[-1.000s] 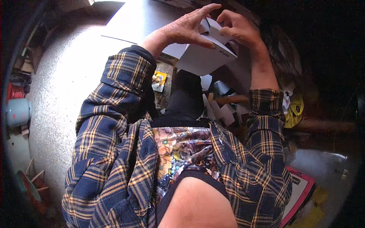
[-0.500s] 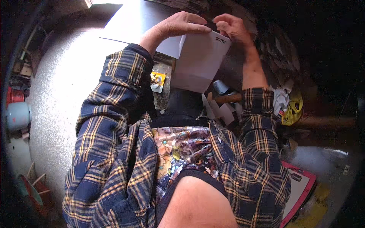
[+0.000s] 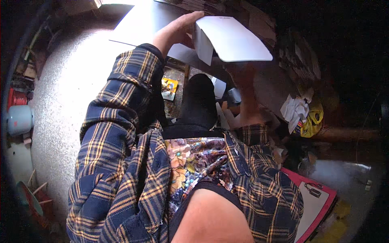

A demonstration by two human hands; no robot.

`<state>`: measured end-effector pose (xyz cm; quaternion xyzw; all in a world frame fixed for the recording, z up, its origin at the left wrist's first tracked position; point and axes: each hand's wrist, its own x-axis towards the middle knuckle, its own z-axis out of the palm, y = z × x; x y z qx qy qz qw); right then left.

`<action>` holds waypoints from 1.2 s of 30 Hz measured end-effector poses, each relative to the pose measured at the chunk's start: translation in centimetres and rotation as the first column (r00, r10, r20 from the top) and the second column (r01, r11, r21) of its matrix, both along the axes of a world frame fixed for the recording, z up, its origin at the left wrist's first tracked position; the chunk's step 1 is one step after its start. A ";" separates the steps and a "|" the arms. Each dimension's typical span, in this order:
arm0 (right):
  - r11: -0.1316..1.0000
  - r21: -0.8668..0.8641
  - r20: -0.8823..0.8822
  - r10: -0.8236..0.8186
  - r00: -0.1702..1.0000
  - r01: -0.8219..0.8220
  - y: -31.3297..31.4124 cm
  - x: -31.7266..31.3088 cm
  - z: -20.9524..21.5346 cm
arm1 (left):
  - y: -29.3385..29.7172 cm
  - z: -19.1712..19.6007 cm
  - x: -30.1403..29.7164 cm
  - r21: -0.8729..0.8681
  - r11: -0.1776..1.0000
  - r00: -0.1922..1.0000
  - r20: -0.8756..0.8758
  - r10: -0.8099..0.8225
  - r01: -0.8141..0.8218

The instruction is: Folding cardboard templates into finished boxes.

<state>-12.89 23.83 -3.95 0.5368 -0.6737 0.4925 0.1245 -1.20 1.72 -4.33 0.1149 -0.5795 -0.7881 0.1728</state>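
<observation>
My left hand grips the far left edge of a folded white cardboard piece, its fingers partly hidden behind it. A broad panel with rounded corners tilts toward the right, and a narrower shaded side hangs down at its left. My right forearm reaches up in shadow under that panel, which hides the right hand and its fingers. Behind my left hand lies a large white sheet or board in bright light.
Below, between my arms, are a small yellow packet and my dark-clad knee. White crumpled paper and a yellow bag sit at right. A pink-edged board lies lower right; a pale blue pot stands far left.
The white cardboard has tipped up and swung right, its broad panel now catching light. My right hand has dropped from its top edge to behind the panel. My left hand keeps its hold.
</observation>
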 end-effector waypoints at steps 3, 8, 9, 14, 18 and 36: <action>1.000 -0.016 0.328 -0.009 0.945 0.015 -0.6 1.7 -0.9 | -0.3 0.0 1.9 -0.207 0.978 0.965 0.258 0.048 0.007; 0.951 0.115 0.203 -0.304 0.931 0.286 -1.0 -1.0 -3.8 | 0.0 0.8 -0.3 -0.393 0.913 0.858 0.428 0.284 -0.105; 0.934 0.126 0.151 -0.350 0.924 0.333 -1.3 -0.9 -3.7 | -0.8 0.6 0.3 -0.453 0.877 0.919 0.254 0.303 -0.163; 0.883 0.263 0.285 -0.456 0.843 0.389 -1.9 0.7 2.4 | 1.5 3.9 1.1 -0.623 0.771 0.986 -0.161 0.037 -0.131; 0.998 -0.006 0.380 -0.062 0.923 0.070 -3.1 -0.3 0.6 | 1.5 2.0 0.4 -0.921 0.370 0.991 -0.088 0.098 -0.118; 0.860 0.416 0.640 -0.044 0.767 -0.297 -3.5 -5.7 -2.8 | 1.8 3.4 -1.2 -0.900 0.367 0.859 -0.015 0.512 -0.235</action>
